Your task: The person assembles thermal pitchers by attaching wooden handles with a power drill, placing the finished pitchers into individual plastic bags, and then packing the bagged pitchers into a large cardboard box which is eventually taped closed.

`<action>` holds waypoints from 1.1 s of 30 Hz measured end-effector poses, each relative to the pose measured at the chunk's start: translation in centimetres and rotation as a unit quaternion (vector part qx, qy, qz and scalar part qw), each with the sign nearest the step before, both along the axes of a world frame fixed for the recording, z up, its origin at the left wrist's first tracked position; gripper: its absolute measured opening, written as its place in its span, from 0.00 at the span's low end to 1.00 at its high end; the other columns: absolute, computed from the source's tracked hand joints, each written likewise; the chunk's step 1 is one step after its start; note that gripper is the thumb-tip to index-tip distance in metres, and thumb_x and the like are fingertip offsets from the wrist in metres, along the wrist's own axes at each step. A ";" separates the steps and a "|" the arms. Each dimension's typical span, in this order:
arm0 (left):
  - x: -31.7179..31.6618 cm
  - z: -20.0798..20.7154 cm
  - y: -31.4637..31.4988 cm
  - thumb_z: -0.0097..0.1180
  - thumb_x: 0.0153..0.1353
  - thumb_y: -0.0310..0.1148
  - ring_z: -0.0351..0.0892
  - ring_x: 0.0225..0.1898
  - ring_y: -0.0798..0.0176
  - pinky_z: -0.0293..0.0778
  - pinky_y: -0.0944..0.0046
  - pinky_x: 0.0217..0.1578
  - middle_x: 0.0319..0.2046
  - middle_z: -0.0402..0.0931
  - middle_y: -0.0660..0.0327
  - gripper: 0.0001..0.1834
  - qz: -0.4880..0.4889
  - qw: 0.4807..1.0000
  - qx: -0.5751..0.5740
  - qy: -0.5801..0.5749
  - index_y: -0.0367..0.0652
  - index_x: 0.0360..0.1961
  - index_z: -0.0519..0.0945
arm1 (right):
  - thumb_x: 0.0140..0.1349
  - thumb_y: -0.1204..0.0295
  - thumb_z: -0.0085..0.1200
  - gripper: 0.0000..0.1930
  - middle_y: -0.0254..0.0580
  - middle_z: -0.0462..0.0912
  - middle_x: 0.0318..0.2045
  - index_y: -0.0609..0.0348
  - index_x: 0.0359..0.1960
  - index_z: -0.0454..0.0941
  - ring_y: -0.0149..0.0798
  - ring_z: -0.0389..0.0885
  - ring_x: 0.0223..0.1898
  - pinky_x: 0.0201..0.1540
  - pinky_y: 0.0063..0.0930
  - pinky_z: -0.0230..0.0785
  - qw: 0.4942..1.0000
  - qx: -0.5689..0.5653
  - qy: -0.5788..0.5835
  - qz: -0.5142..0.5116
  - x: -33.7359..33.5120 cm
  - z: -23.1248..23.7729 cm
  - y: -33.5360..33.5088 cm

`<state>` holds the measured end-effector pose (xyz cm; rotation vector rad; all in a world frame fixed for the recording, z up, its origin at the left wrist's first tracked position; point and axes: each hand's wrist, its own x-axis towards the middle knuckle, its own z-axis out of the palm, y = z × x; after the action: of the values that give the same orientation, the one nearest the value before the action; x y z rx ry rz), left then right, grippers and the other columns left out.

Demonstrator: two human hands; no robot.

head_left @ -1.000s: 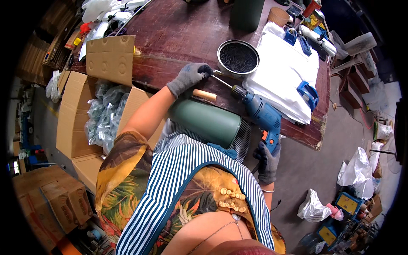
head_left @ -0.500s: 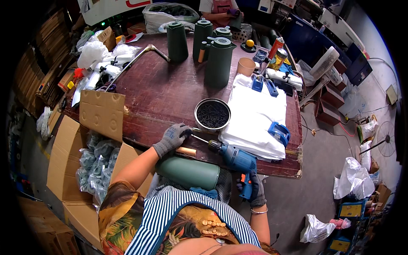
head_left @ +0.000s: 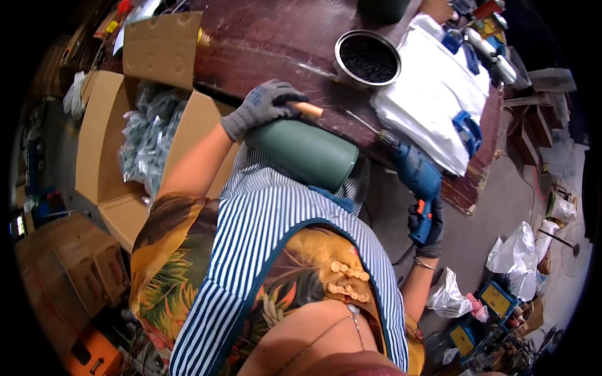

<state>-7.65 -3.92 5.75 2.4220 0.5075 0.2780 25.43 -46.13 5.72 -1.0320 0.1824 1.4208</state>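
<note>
A dark green jug (head_left: pixel 313 153) lies on its side across my lap, its base to the right. My left hand (head_left: pixel 266 106), in a grey glove, grips its top end, fingers curled beside the light wooden handle (head_left: pixel 307 109). My gloved right hand (head_left: pixel 427 222) is closed around the grip of a blue power drill (head_left: pixel 417 169). The drill's long thin bit points up and left over the table's edge, its tip a little apart from the handle's end. Beyond it, a round metal bowl (head_left: pixel 338 55) holds small dark pieces, probably screws.
White sheets or bags (head_left: pixel 426 94) lie stacked on the dark red table (head_left: pixel 269 50), with a blue tape dispenser (head_left: pixel 467 133) on them. At left, an open cardboard box (head_left: pixel 100 135) holds several plastic-wrapped items. Another green jug (head_left: pixel 382 7) stands at the table's far side.
My view has tipped downward and turned, so the table sits higher in the picture. The drill has moved right, away from the jug. My left hand still holds the jug's top end.
</note>
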 end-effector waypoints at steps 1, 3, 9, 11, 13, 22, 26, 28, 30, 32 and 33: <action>0.2 -0.1 0.0 0.64 0.51 0.34 0.74 0.56 0.50 0.67 0.53 0.60 0.54 0.77 0.56 0.25 0.006 1.000 0.000 0.025 0.48 0.54 0.81 | 0.68 0.47 0.49 0.27 0.50 0.81 0.33 0.62 0.52 0.74 0.38 0.79 0.23 0.24 0.25 0.74 1.000 -0.006 -0.021 -0.013 0.1 0.7 -0.1; -0.6 -0.6 -0.3 0.64 0.52 0.33 0.71 0.60 0.51 0.65 0.51 0.63 0.57 0.75 0.57 0.25 0.007 0.999 0.047 -0.019 0.49 0.54 0.81 | 0.69 0.47 0.48 0.27 0.51 0.80 0.31 0.61 0.52 0.73 0.37 0.76 0.21 0.22 0.23 0.72 0.998 -0.036 -0.043 -0.003 0.1 1.7 0.4; -0.1 0.4 -1.2 0.62 0.55 0.31 0.69 0.62 0.52 0.63 0.52 0.65 0.60 0.72 0.59 0.25 0.008 1.000 0.016 -0.005 0.46 0.56 0.77 | 0.70 0.47 0.46 0.27 0.51 0.79 0.30 0.61 0.52 0.72 0.37 0.76 0.20 0.21 0.23 0.71 0.996 -0.061 -0.048 0.032 1.4 3.1 0.8; 0.0 0.5 -1.1 0.61 0.55 0.31 0.68 0.63 0.53 0.63 0.53 0.66 0.60 0.71 0.59 0.24 0.013 1.000 -0.014 -0.001 0.46 0.56 0.77 | 0.70 0.46 0.46 0.27 0.50 0.79 0.30 0.61 0.52 0.72 0.37 0.76 0.20 0.20 0.24 0.71 0.996 -0.057 -0.053 0.041 2.0 2.8 0.6; 0.0 0.6 -1.1 0.61 0.56 0.30 0.67 0.63 0.53 0.63 0.54 0.66 0.60 0.71 0.58 0.23 0.011 0.999 -0.040 0.001 0.45 0.55 0.77 | 0.70 0.46 0.46 0.27 0.51 0.79 0.30 0.61 0.52 0.72 0.37 0.76 0.20 0.20 0.24 0.71 0.997 -0.044 -0.057 0.043 2.0 2.5 0.4; 0.1 0.2 -0.4 0.58 0.55 0.29 0.62 0.68 0.48 0.56 0.49 0.69 0.61 0.70 0.56 0.22 -0.034 0.999 0.008 -0.035 0.42 0.53 0.77 | 0.69 0.47 0.47 0.26 0.52 0.81 0.29 0.61 0.49 0.74 0.39 0.76 0.18 0.21 0.24 0.71 0.994 -0.084 -0.043 0.060 0.6 4.2 4.2; 0.1 0.2 -0.5 0.57 0.54 0.29 0.59 0.70 0.48 0.53 0.48 0.71 0.63 0.69 0.55 0.22 -0.028 0.999 -0.024 -0.023 0.42 0.53 0.77 | 0.68 0.45 0.47 0.30 0.52 0.82 0.33 0.64 0.51 0.73 0.40 0.80 0.23 0.27 0.27 0.75 0.988 -0.075 -0.084 0.103 -1.3 4.6 7.2; -0.2 0.3 -0.2 0.56 0.53 0.28 0.57 0.71 0.49 0.52 0.48 0.71 0.64 0.68 0.55 0.23 -0.022 0.998 -0.060 -0.025 0.42 0.53 0.77 | 0.68 0.45 0.47 0.31 0.52 0.82 0.34 0.66 0.52 0.73 0.40 0.81 0.26 0.28 0.27 0.75 0.988 -0.099 -0.052 0.106 -1.4 5.5 8.1; -0.1 0.3 -0.3 0.56 0.52 0.27 0.56 0.72 0.48 0.52 0.47 0.71 0.65 0.67 0.55 0.24 -0.029 0.996 -0.081 -0.033 0.42 0.53 0.77 | 0.68 0.42 0.44 0.32 0.48 0.83 0.36 0.65 0.52 0.73 0.38 0.81 0.25 0.27 0.26 0.75 0.985 -0.113 -0.046 0.120 -1.4 5.4 8.7; -0.1 0.4 -0.1 0.55 0.50 0.26 0.54 0.73 0.47 0.50 0.47 0.72 0.66 0.66 0.56 0.25 -0.034 0.994 -0.100 -0.036 0.42 0.54 0.77 | 0.68 0.42 0.44 0.32 0.48 0.83 0.34 0.65 0.52 0.73 0.37 0.79 0.24 0.25 0.25 0.73 0.985 -0.121 -0.042 0.120 -1.3 4.9 8.8; -0.1 0.5 0.0 0.56 0.50 0.26 0.54 0.73 0.47 0.50 0.47 0.72 0.66 0.66 0.56 0.25 -0.033 0.993 -0.104 -0.036 0.42 0.54 0.77 | 0.68 0.42 0.44 0.32 0.47 0.83 0.34 0.65 0.52 0.73 0.36 0.78 0.23 0.24 0.24 0.73 0.984 -0.125 -0.040 0.119 -1.1 4.6 8.7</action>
<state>-7.78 -3.95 6.23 2.2135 0.4019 0.2704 24.29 -37.46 10.35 -1.3505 0.1863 1.5973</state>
